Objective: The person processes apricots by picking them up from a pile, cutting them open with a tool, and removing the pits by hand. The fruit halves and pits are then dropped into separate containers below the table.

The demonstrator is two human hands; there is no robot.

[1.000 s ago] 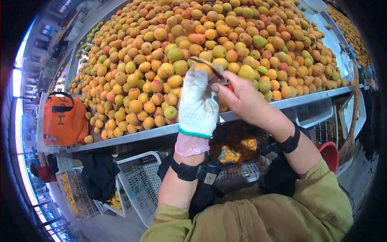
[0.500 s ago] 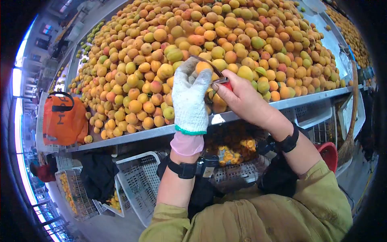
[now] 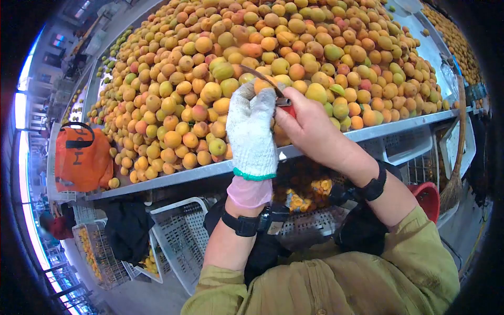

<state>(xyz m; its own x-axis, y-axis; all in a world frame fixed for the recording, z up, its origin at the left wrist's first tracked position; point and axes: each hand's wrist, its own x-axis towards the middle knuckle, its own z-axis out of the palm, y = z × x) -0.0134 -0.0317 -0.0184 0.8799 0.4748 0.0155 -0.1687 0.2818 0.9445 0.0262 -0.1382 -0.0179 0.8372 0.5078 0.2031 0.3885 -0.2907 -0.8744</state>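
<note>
Gloved left hand [image 3: 252, 128] closed round an apricot [image 3: 264, 84] just above the near edge of the fruit table [image 3: 173, 177], bare right hand [image 3: 310, 123] clamped on a knife [image 3: 265, 80] biting into it; best keep the blade off the glove fingers.

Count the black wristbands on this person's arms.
2: one on the left wrist, below the pink cuff of the white glove, and one on the right wrist, behind the bare hand holding the knife.
</note>
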